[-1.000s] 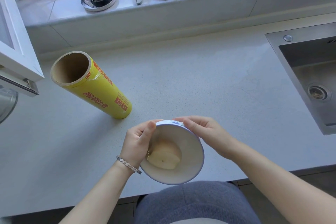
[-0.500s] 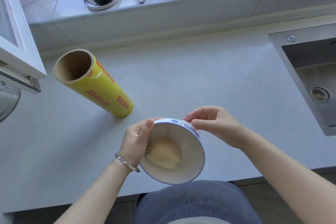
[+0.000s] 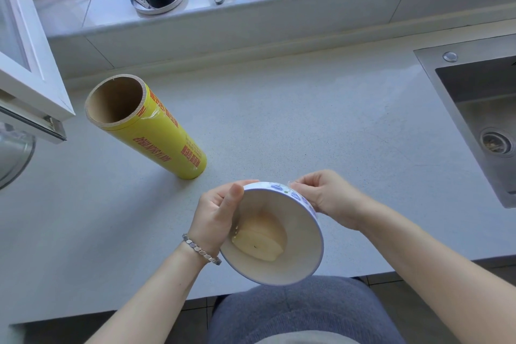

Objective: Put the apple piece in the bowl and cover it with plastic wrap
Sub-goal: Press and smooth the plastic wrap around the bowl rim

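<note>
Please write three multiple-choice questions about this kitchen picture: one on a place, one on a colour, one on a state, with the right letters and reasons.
1. Where is the apple piece? A) on a cutting board B) in the bowl C) in a jar
2. What colour is the roll of plastic wrap? A) yellow B) blue C) green
3. How is the bowl? A) flat, untouched B) upside down C) tilted, held by left hand and right hand
1 B: it lies inside on the white wall. 2 A: yellow label, red print. 3 C: its opening faces the camera, a hand on each side.
</note>
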Demonstrator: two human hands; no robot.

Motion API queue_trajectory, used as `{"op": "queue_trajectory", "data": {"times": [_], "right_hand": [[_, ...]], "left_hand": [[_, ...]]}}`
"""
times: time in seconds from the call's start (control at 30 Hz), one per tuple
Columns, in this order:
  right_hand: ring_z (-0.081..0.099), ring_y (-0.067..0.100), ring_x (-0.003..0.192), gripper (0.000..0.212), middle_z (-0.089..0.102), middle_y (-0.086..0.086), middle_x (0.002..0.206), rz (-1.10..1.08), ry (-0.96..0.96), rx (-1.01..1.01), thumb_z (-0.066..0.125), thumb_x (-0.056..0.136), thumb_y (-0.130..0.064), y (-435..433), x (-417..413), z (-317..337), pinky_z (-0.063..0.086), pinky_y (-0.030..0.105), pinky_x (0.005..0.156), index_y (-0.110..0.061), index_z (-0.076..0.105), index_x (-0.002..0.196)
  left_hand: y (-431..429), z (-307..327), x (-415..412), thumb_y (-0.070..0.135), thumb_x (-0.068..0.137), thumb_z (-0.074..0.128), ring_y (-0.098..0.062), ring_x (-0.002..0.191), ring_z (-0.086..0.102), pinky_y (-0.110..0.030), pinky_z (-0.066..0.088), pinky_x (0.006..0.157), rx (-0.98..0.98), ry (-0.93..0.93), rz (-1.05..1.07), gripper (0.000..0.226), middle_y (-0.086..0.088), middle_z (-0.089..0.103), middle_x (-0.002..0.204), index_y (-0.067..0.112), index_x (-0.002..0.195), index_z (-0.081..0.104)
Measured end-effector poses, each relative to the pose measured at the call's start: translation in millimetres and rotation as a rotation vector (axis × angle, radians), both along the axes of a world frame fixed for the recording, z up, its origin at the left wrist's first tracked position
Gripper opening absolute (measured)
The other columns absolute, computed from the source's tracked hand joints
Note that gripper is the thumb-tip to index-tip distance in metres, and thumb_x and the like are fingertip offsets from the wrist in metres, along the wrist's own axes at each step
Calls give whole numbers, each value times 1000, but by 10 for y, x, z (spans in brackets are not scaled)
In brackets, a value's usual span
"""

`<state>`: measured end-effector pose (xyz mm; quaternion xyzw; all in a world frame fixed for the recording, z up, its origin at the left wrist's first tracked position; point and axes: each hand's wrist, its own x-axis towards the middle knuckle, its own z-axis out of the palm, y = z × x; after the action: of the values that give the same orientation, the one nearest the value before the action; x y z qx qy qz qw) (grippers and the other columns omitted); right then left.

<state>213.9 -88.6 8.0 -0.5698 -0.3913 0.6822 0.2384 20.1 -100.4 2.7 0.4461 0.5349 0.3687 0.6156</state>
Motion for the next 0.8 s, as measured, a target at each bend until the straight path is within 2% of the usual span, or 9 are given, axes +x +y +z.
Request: {"op": "queue_trajectory", "data": {"times": [0.1,0.2,0.27,0.33,0.4,0.47,0.57,0.7,0.8], "right_hand": [[47,-2,35,24,56,-7,45,-66,112,-42,57,86,-3,2,-3,13,39,8,40,-9,54,63],[55,-3,49,25,61,-3,62,-114,53,199,60,80,8,-14,-11,46,45,9,55,-12,60,65],[61,-3,62,26,68,-3,73,-17,-48,301,54,83,10,-60,-1,56,48,9,64,-10,70,77],[64,-3,79,38,71,-4,90,53,-39,276,41,87,8,-107,44,70,48,7,73,-14,71,95],[62,-6,96,37,69,-14,104,66,80,239,37,92,-5,-164,62,66,46,7,83,-22,67,104],[58,-10,105,32,66,-25,109,62,134,259,41,91,-33,-223,29,42,43,5,83,-26,62,114],[57,-5,110,64,65,-26,112,60,166,254,46,70,-75,-215,-44,18,45,9,86,-34,60,116],[63,-7,94,66,71,-26,92,106,145,165,47,49,-88,-155,-36,13,48,12,81,-40,67,90],[67,1,91,69,73,-15,91,42,246,110,58,48,-83,-203,-20,-89,52,16,77,-32,67,93]], "left_hand": [[11,-8,2,80,44,65,-21,80,66,-37,53,72,-22,-26,8,68,1,75,81,22,80,77],[27,-8,4,80,43,65,-17,76,66,-32,54,70,-21,-15,7,66,4,75,77,25,77,77],[26,-21,0,80,45,65,-22,79,65,-40,53,75,-17,-10,23,66,2,75,78,24,78,77],[19,-47,-14,76,49,67,-31,85,64,-50,51,82,-22,-40,52,70,-10,74,86,17,84,76],[19,-63,-17,74,50,68,-31,86,65,-49,53,80,-38,-78,99,73,-16,73,89,11,86,75],[23,-64,4,75,47,68,-23,75,66,-37,55,68,-65,-87,166,67,-5,74,76,15,77,76],[43,-48,44,62,65,62,-25,73,59,-35,49,66,-115,-74,279,49,-6,67,69,14,69,71],[71,-4,46,54,77,54,-24,73,58,-30,51,63,-88,-61,358,40,-2,66,67,17,68,66],[93,0,63,48,88,42,-21,82,59,-36,49,77,-112,-75,423,38,-1,66,80,20,75,64]]}}
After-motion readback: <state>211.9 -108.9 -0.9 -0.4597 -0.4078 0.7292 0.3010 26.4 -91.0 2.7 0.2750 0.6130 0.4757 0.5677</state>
